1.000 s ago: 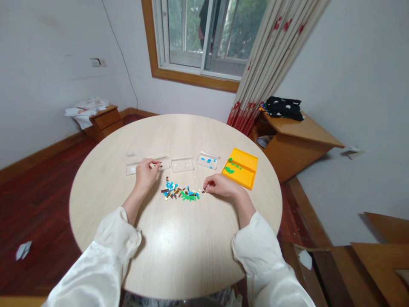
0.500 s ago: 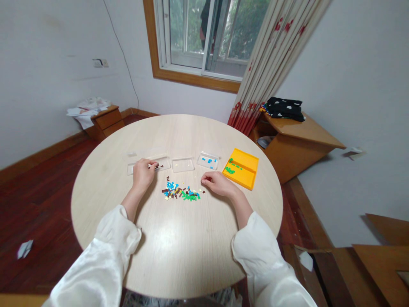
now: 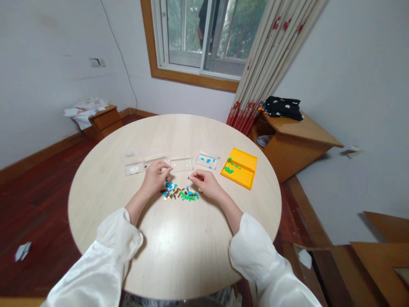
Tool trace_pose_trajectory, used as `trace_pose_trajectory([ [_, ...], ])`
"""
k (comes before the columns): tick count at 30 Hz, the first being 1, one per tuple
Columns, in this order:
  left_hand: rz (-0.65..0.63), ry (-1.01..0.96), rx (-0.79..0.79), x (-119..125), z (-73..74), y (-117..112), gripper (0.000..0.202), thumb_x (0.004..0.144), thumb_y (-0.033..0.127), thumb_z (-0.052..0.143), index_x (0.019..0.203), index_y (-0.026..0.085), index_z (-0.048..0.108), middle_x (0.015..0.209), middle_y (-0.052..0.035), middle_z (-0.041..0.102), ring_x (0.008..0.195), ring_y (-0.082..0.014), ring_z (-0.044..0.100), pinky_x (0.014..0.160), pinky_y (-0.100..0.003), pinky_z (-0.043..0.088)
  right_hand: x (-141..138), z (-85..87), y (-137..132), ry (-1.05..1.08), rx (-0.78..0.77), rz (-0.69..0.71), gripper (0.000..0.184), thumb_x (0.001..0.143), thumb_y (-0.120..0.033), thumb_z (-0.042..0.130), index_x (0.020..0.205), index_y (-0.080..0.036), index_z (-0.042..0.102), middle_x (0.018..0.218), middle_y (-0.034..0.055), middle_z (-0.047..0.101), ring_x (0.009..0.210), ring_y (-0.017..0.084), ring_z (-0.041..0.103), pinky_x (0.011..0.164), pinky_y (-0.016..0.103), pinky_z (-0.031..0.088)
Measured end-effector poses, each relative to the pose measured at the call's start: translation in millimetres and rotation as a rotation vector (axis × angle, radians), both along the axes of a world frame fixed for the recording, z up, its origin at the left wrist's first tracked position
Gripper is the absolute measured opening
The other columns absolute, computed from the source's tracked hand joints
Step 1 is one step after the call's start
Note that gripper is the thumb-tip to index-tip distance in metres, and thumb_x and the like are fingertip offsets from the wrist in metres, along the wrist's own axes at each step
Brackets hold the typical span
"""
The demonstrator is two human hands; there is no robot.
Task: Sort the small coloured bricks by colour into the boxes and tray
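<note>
My left hand (image 3: 155, 177) is over the front of a clear tray with brown pieces (image 3: 145, 166), its thumb and fingertips drawn together. Whether anything is between them is too small to tell. My right hand (image 3: 207, 182) pinches a small dark brown building brick (image 3: 188, 178) just above the table. Below and between both hands lies a loose pile of small bricks (image 3: 180, 193) in blue, brown, green and pale yellow. Straight ahead stands a clear tray (image 3: 181, 169) with a few pale yellow pieces.
A clear tray (image 3: 211, 166) holds several blue bricks. Right of it, an open yellow case (image 3: 246, 179) has green bricks inside. At the left is another clear tray (image 3: 131, 173) with a white patch. All stand on a round wooden table (image 3: 172, 251).
My left hand has moved right, away from the brown pieces in its tray. My right hand has shifted left over the pile, and a brown brick now shows at its fingertips.
</note>
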State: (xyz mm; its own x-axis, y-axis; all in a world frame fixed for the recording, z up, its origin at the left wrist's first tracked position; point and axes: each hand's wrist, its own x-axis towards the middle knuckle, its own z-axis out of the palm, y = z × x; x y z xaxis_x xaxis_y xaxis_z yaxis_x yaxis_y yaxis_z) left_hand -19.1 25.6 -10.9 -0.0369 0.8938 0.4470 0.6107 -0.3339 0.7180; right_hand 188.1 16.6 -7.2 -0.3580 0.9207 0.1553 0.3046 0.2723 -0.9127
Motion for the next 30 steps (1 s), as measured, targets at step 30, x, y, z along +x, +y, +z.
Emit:
trace_pose_trajectory([
  [30,-0.298,-0.035,0.113,22,6.1,-14,0.009,0.076,0.023,0.059,0.073,0.019,0.066,0.076,-0.0041,0.062,0.075,-0.0159,0.055,0.070,-0.029,0.043,2,0.3,5,0.032,-0.049,-0.006,0.018,0.078,-0.022,0.051,0.081,-0.014,0.067,0.071,0.0011,0.063,0.065,0.011,0.054,0.065,0.024,0.041],
])
